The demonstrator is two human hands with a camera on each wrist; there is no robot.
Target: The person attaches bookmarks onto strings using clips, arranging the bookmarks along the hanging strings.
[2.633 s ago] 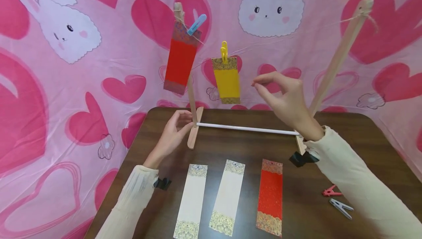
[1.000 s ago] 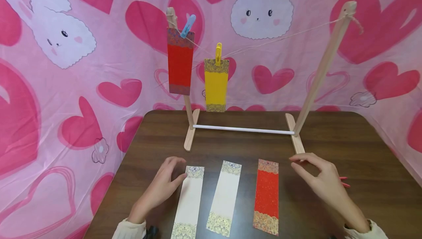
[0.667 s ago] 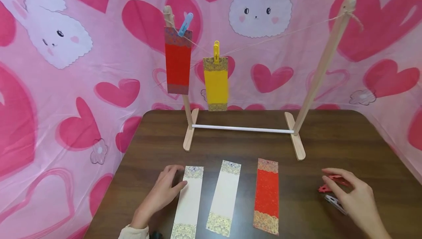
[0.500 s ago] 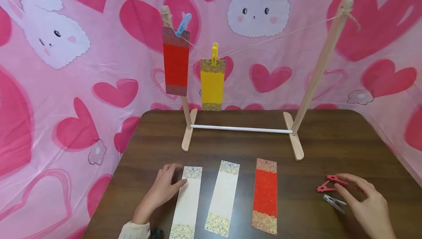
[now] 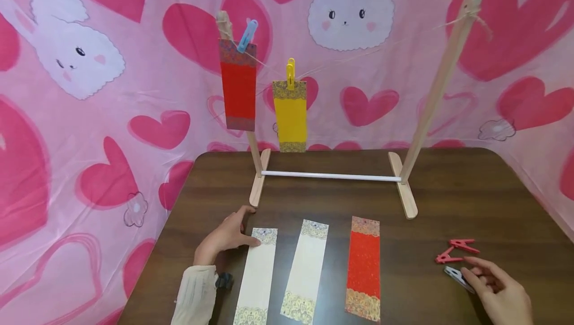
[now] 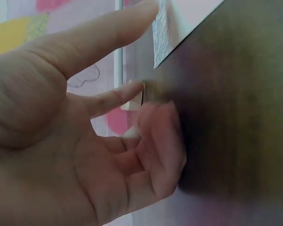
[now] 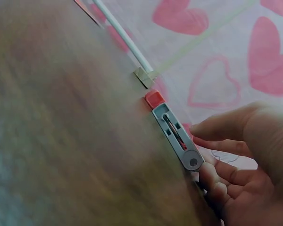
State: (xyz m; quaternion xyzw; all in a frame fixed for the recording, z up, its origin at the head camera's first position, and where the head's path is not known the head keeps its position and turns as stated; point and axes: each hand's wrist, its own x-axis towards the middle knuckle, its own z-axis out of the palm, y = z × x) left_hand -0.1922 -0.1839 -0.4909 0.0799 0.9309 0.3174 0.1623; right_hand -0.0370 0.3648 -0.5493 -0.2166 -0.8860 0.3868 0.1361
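My right hand (image 5: 500, 287) is at the lower right of the table, pinching a grey clothespin (image 5: 457, 277) between thumb and fingers. In the right wrist view the grey clothespin (image 7: 177, 139) appears edge-on beside the fingertips. Two red clothespins (image 5: 448, 257) lie just beyond it. My left hand (image 5: 226, 233) rests at the left, its thumb on the patterned top of a white card (image 5: 257, 280). In the left wrist view, the left index finger (image 6: 115, 100) is stretched out and the other fingers are curled in, holding nothing.
Another white card (image 5: 306, 267) and a red card (image 5: 363, 260) lie alongside. Behind stands a wooden frame (image 5: 432, 105) with a white crossbar (image 5: 332, 175). From its string hang a red card (image 5: 238, 90) on a blue clothespin (image 5: 247, 36) and a yellow card (image 5: 290, 118) on a yellow clothespin (image 5: 291, 73).
My right hand has come down from the string to the table at right and taken hold of the grey clothespin. My left hand has dropped from the frame's left foot to the white card.
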